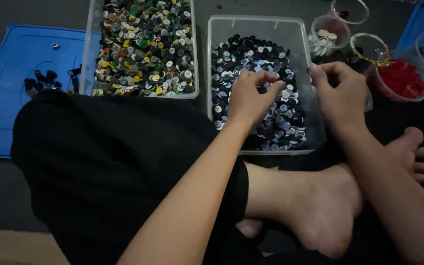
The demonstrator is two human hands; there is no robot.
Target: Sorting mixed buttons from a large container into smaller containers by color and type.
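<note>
Sitting cross-legged on the floor, the person seen from the head camera rests the left hand (248,98) on dark and pale blue buttons (276,122) in a clear tub (300,29), fingers curled together, pressing into the pile. The right hand (342,93) hovers at the tub's right edge, fingers pinched together; what they hold is hidden. Nearby stand a tub of mixed buttons (145,46), a cup of red buttons (402,78) and a blue lid (20,88)

Clear bin (300,29), heaped dark and blue buttons (244,54)
</note>
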